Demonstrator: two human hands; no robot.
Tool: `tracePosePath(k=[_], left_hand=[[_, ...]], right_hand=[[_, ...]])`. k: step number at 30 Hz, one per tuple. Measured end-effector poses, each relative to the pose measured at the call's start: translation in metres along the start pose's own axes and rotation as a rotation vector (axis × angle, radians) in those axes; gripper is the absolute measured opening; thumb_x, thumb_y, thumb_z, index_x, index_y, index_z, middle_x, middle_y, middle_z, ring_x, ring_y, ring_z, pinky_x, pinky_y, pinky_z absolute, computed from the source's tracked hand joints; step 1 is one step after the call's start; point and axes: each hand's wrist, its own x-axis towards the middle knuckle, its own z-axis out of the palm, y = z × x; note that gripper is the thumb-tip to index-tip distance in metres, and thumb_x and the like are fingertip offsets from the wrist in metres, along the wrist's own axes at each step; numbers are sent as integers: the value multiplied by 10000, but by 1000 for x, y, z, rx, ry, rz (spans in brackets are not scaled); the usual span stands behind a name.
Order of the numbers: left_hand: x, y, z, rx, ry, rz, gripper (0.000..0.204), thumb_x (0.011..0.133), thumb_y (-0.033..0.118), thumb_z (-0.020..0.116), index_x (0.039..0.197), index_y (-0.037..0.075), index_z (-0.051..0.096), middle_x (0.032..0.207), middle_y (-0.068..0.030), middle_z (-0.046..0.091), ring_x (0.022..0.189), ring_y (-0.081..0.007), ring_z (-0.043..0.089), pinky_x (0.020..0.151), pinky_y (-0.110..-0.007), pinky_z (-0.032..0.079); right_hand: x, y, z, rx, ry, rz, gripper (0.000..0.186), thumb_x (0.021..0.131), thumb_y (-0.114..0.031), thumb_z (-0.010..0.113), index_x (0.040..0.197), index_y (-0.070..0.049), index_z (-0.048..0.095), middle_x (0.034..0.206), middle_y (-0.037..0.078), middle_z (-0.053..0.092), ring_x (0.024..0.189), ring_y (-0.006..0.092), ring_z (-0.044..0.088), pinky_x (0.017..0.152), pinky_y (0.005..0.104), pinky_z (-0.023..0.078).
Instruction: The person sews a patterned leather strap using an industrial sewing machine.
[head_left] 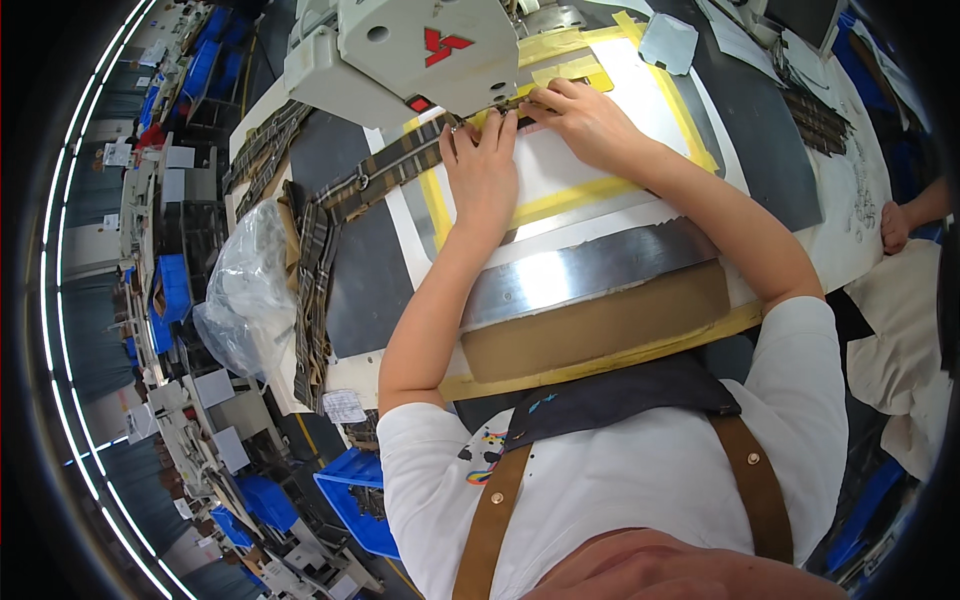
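Note:
A plaid fabric strap [385,175] with a metal ring runs across the table and under the head of a white sewing machine [400,50]. My left hand [482,165] lies flat on the strap and the white panel just in front of the needle area. Fingers together, my right hand [580,118] presses the strap's end beside the machine foot. Both hands rest on a white plate bordered with yellow tape [560,195].
More plaid straps [312,300] hang in a pile at the table's left edge beside a clear plastic bag [245,290]. Another stack of straps [815,115] lies at the far right. Another person's hand [893,226] rests at the right edge. Blue bins [350,505] stand below.

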Motion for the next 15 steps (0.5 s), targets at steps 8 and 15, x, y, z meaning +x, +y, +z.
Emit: tracePosePath(k=[8,15], left_hand=[[-2,3,1,-14,37,-2,522,860,39,624,1369,144,673,1360,-31,672,1109,-285,587,1177,-547,357],[-6,-2,3,-43,48,-21,508,863,44,633,1355,161,676,1384,-23,668,1150,-279,582,1182,-556,341]], right_hand=[[-2,3,5,68,33,12,337,852,-8,627,1167,-51,736,1179,29,641,1055,272,588,875,391,498],[0,4,6,60,32,0,323,857,-23,632,1163,-39,734,1178,31,651,1053,272,596,888,397,502]])
